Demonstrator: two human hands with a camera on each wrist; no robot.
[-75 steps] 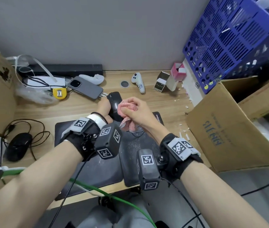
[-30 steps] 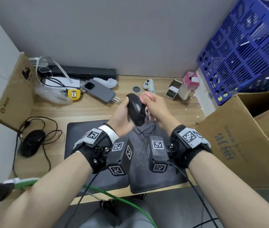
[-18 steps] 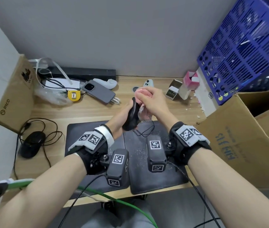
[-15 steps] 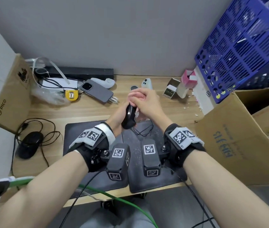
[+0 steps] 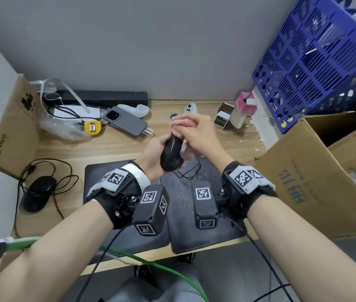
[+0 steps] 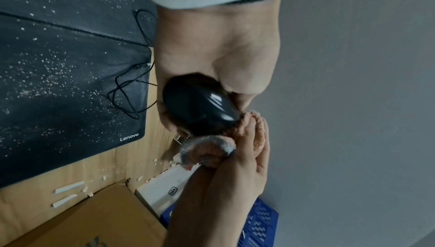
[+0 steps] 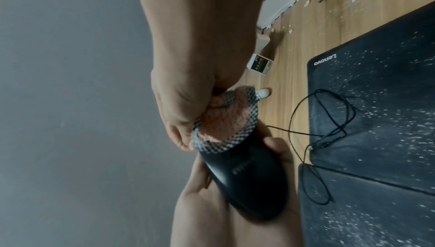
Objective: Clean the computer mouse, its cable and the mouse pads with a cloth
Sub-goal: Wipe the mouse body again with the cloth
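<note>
Seen largest first: table [image 5: 116,147], wooden, carrying two dark mouse pads [image 5: 185,205] laid side by side and speckled white. Held up above the far edge of those mouse pads: black computer mouse [image 5: 171,154], long axis running roughly from the wrists away toward the wall, nose end farthest from the pads' near edge. Cable [image 7: 322,132] hung down from it and looped loosely onto the pads. Left hand [image 5: 154,154] cupped under and round the mouse, fingers curled on its sides. Right hand [image 5: 196,135] closed round a bunched pink cloth [image 7: 226,120], pressed on the mouse's nose end, farther from the pads than the left hand. Judged: next wipe best drawn along that long axis, back toward the pads, right hand nearer the unwiped shell.
</note>
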